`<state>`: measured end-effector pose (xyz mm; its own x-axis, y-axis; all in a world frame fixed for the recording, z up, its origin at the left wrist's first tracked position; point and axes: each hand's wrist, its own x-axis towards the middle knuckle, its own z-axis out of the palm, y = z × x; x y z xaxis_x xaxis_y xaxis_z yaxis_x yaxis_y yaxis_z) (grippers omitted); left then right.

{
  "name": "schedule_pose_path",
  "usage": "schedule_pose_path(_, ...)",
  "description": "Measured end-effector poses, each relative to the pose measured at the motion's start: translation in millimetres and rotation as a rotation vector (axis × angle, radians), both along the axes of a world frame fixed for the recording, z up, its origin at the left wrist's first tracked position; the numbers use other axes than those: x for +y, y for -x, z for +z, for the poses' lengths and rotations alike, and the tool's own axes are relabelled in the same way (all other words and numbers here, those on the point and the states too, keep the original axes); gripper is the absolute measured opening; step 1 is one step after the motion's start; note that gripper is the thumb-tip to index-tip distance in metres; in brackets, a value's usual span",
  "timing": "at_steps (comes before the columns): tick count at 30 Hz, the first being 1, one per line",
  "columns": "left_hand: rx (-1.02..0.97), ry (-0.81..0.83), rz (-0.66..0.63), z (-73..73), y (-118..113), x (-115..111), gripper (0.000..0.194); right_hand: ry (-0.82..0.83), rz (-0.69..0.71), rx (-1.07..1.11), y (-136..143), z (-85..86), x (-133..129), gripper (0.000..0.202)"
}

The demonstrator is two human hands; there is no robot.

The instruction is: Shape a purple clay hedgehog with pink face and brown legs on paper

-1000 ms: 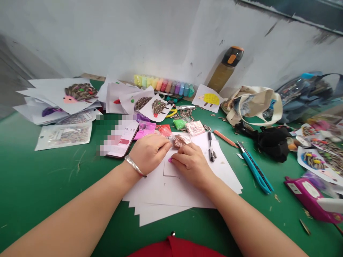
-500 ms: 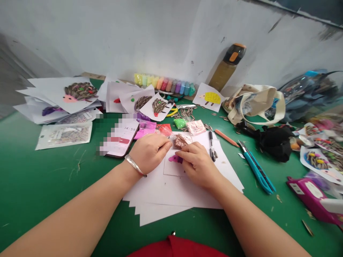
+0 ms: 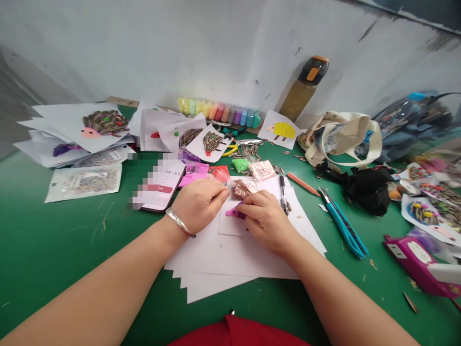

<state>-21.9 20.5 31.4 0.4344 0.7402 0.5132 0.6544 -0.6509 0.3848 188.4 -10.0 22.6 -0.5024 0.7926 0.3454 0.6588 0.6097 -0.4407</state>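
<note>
My left hand (image 3: 201,204), wearing a silver bangle, is closed in a pinch above the paper sheets (image 3: 201,259). Its fingertips are right beside a clear bag of brown clay (image 3: 243,189); whatever they hold is too small or hidden to make out. On the small paper square lies a pink-and-purple clay figure (image 3: 232,212), its pink snout pointing left. My right hand (image 3: 264,218) curls over it, with fingers bent and pressed on the purple part. Most of the figure is covered by that hand.
A black pen (image 3: 283,192), an orange stick (image 3: 303,184) and a blue utility knife (image 3: 344,226) lie to the right. At the left are a phone (image 3: 162,185) and stacked paper hedgehogs (image 3: 93,122). Behind are bags of coloured clay (image 3: 219,113), sunflower seeds (image 3: 248,151) and a bottle (image 3: 304,89).
The whole view has shifted very slightly. Both hands keep nearly the same place and pose, the right over the clay figure.
</note>
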Motion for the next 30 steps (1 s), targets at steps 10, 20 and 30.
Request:
schedule_pose_path(10, 0.003, -0.015, 0.001, 0.0, -0.2, 0.7, 0.029, 0.006, 0.036, -0.020, 2.1, -0.8, -0.1, 0.030)
schedule_pose_path(20, -0.003, -0.020, 0.001, 0.2, 0.3, 0.3, 0.029, 0.038, 0.050, -0.045, 2.6, -0.5, -0.2, 0.029)
schedule_pose_path(30, -0.008, -0.016, 0.000, -0.2, -1.1, 1.1, 0.030, 0.035, 0.036, -0.005, -2.5, 1.5, 0.9, 0.034)
